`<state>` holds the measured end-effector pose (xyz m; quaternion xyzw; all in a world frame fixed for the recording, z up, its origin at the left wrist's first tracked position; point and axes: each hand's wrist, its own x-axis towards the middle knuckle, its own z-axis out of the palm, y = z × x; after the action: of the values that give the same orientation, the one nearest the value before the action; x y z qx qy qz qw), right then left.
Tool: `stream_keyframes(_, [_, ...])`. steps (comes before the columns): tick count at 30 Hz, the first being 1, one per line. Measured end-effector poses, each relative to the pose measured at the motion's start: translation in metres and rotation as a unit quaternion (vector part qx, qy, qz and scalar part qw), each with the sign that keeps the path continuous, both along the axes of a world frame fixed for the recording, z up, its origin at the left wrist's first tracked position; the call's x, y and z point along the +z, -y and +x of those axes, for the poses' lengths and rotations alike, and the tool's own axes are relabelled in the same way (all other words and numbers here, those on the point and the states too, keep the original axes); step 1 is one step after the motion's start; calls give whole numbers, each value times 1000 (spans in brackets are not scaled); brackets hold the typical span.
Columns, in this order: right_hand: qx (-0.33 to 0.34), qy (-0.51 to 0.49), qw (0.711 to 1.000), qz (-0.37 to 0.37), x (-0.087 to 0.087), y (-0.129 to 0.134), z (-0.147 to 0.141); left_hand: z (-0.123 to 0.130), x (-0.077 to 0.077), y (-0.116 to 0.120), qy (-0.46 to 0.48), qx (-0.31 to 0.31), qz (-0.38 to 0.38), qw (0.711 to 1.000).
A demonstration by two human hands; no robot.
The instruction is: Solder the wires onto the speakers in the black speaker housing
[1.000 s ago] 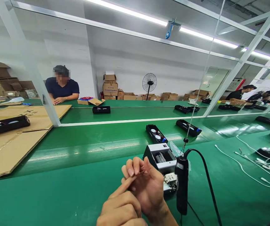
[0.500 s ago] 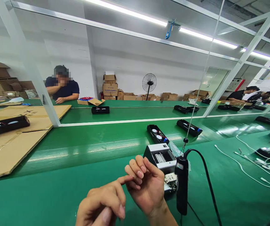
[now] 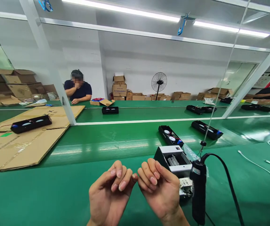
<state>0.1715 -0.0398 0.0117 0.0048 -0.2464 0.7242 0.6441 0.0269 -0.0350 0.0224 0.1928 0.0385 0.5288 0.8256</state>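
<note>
My left hand [image 3: 112, 194] is held palm up over the green bench [image 3: 43, 194], its fingers curled inward with nothing visible in them. Beside it, my right hand [image 3: 160, 190] has the same curled shape and also shows nothing held. The little fingers meet or nearly meet between the two hands. Just beyond my right hand stands a white and black device housing [image 3: 176, 153] with an open top. A black cylindrical tool [image 3: 198, 191], probably an electric screwdriver, hangs to its right on a wire.
Black casings with round parts [image 3: 170, 135] rest on the green conveyor. Flat cardboard [image 3: 31, 147] lies at left, with another black casing [image 3: 31, 124] on it. A person [image 3: 77, 88] sits across the line. White cables [image 3: 259, 166] lie at right; a frame post [image 3: 55, 72] stands left.
My left hand has turned from pointing at the right hand to palm up with curled fingers. The view has swung left, so the scene sits further right.
</note>
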Motion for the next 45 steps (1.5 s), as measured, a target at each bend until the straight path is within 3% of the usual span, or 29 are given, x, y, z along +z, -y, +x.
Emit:
stream_keyframes(24, [-10, 60, 998, 2, 3, 4, 0, 2, 0, -3, -4, 10, -3, 1000])
stream_keyframes(32, [-15, 63, 998, 4, 3, 4, 0, 2, -2, -4, -92, 63, -18, 994])
stream_keyframes(41, [-20, 67, 998, 4, 4, 2, -1, 4, 3, -6, -111, 61, -55, 990])
stream_keyframes(45, [1, 77, 997, -1, 10, 9, 0, 11, -5, -3, -126, 108, -12, 986])
